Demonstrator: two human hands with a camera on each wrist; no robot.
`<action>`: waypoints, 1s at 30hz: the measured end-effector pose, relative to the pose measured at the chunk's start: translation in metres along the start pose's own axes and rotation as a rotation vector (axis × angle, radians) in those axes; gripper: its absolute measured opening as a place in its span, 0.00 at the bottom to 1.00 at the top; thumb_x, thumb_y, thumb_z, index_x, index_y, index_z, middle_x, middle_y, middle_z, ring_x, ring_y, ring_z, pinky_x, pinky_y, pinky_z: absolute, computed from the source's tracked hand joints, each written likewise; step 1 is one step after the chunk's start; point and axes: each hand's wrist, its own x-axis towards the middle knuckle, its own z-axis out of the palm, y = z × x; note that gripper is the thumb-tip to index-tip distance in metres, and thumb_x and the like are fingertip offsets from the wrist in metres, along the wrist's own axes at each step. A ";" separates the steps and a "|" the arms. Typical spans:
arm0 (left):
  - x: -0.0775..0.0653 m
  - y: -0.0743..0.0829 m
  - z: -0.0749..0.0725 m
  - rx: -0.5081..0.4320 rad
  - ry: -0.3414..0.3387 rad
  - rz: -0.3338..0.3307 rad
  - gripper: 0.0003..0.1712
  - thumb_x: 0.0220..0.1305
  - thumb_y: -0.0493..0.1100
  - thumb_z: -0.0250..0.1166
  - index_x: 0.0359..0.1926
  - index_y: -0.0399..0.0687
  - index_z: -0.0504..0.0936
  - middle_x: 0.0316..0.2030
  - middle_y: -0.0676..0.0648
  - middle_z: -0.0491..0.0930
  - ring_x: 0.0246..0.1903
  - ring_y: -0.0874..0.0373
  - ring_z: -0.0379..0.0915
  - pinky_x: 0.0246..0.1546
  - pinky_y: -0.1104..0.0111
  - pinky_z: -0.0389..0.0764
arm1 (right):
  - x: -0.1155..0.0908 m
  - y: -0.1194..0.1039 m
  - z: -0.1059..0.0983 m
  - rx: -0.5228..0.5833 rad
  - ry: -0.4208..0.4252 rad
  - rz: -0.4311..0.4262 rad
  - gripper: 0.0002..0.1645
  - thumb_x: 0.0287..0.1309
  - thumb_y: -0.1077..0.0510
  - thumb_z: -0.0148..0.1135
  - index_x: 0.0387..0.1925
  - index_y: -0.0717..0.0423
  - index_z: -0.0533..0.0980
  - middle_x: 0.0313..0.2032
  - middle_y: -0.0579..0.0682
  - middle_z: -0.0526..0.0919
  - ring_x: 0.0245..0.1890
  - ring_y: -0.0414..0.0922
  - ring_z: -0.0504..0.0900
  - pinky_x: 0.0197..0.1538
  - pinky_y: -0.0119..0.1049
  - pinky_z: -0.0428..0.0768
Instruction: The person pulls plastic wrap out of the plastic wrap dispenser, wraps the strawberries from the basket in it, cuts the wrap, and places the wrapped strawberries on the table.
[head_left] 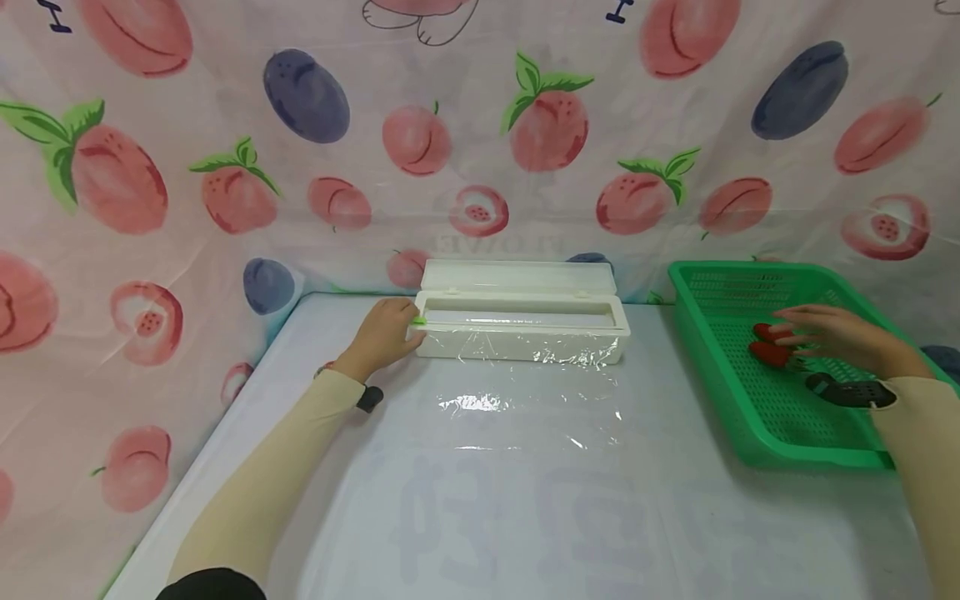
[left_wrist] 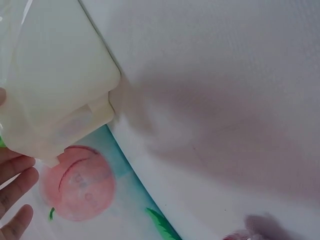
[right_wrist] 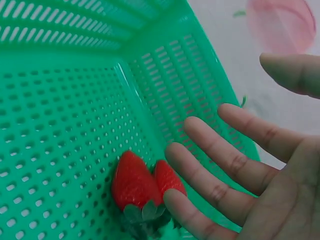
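Note:
A white cling film dispenser stands at the back of the table, lid raised, with clear film drawn from its front onto the table. My left hand holds the dispenser's left end, its fingertips by a small green slider and its thumb at the front wall. In the left wrist view, the other fingers stand apart beyond the box. My right hand hovers over the green basket with spread fingers, beside two red strawberries with green leaves. Nothing is in its grasp.
A fruit-printed cloth hangs behind the table and along its left side. White cloth covers the tabletop. The perforated basket has raised walls and stands to the right of the dispenser.

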 end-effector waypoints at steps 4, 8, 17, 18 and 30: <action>0.000 0.000 0.000 0.003 0.010 0.001 0.18 0.53 0.44 0.68 0.38 0.33 0.79 0.40 0.39 0.80 0.42 0.45 0.76 0.53 0.54 0.73 | 0.004 0.016 -0.007 0.050 0.000 0.039 0.13 0.73 0.47 0.30 0.47 0.20 0.59 0.40 0.15 0.70 0.41 0.17 0.71 0.45 0.31 0.76; 0.000 0.000 0.000 0.007 0.015 -0.003 0.18 0.53 0.45 0.67 0.38 0.33 0.79 0.39 0.39 0.80 0.42 0.45 0.77 0.52 0.54 0.73 | 0.005 0.026 -0.013 0.057 0.004 0.032 0.15 0.73 0.49 0.31 0.46 0.20 0.61 0.40 0.11 0.65 0.40 0.16 0.71 0.44 0.29 0.75; -0.001 0.004 -0.001 -0.012 0.009 -0.017 0.18 0.53 0.44 0.67 0.39 0.33 0.79 0.40 0.37 0.80 0.42 0.44 0.77 0.52 0.54 0.74 | 0.011 0.028 -0.008 -0.033 0.021 0.203 0.30 0.70 0.40 0.37 0.62 0.56 0.60 0.62 0.72 0.60 0.59 0.68 0.65 0.50 0.50 0.77; -0.001 0.004 -0.001 -0.013 0.008 -0.017 0.18 0.53 0.44 0.67 0.39 0.33 0.79 0.40 0.37 0.80 0.42 0.44 0.77 0.52 0.54 0.74 | 0.012 0.029 -0.007 -0.034 0.030 0.220 0.31 0.69 0.40 0.39 0.61 0.58 0.61 0.60 0.70 0.64 0.57 0.65 0.68 0.49 0.49 0.78; 0.000 0.005 -0.004 0.002 -0.011 -0.037 0.19 0.54 0.45 0.66 0.40 0.32 0.79 0.41 0.37 0.80 0.43 0.44 0.76 0.52 0.54 0.74 | 0.020 0.025 0.007 -0.135 -0.029 0.182 0.38 0.72 0.45 0.37 0.64 0.78 0.54 0.62 0.78 0.57 0.54 0.59 0.73 0.54 0.52 0.76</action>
